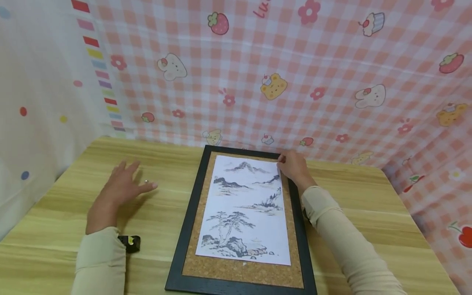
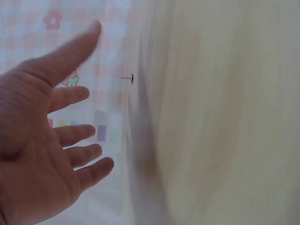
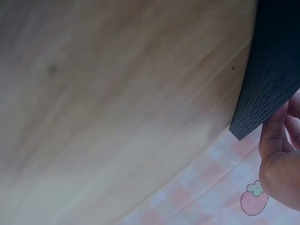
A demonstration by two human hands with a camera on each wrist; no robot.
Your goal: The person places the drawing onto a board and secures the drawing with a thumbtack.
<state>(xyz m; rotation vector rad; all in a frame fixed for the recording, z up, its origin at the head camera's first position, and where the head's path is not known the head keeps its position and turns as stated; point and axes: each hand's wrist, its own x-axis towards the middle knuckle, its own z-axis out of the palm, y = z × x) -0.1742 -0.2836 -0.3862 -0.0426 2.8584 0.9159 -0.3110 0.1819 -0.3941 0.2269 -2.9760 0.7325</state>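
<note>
A white sheet (image 1: 246, 213) printed with an ink landscape lies on a cork board (image 1: 236, 271) with a black frame (image 1: 191, 219). My right hand (image 1: 295, 167) has curled fingers at the sheet's top right corner and pinches there; anything small between the fingertips is hidden. In the right wrist view the fingers (image 3: 276, 133) show beside the frame's edge, partly cut off. My left hand (image 1: 121, 186) is left of the board above the table, fingers spread and holding nothing. Near it, in the left wrist view, a small thumbtack (image 2: 128, 78) shows with its point up.
The board stands on a light wood-grain table (image 1: 354, 192). A pink checked cloth (image 1: 236, 82) with printed figures hangs behind it, and a pale dotted cloth (image 1: 33, 102) hangs on the left. A black wrist device (image 1: 132, 243) is on my left wrist.
</note>
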